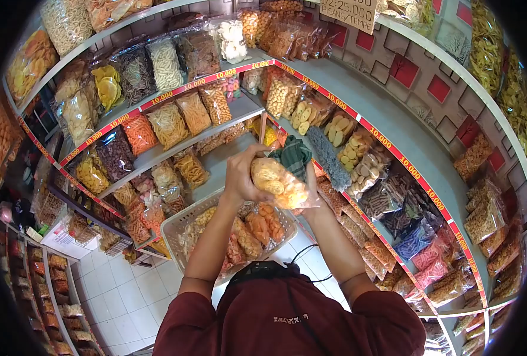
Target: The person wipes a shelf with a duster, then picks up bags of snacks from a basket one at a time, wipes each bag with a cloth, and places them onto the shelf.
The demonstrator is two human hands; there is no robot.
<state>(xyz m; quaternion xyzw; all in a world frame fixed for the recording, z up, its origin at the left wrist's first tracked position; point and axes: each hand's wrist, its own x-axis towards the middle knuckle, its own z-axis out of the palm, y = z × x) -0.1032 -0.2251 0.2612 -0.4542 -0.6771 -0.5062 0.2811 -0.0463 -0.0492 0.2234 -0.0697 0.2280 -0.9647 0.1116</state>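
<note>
Snack shelves surround a tiled floor. The left hand clasps a snack bag partly hiding green checked cloth; the right hand has a hidden, unclear grip.

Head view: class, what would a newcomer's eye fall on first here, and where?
A clear bag of yellowish snacks, held between both hands at the centre. Then the red shelf strips printed 10.000, curving along both sides. Lower in the picture sits a pale basket of bagged snacks.

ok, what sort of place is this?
Likely a snack shop: bagged snacks sit on the shelves, price strips reading 10.000 run along the edges, and a price sign shows up top.
</note>
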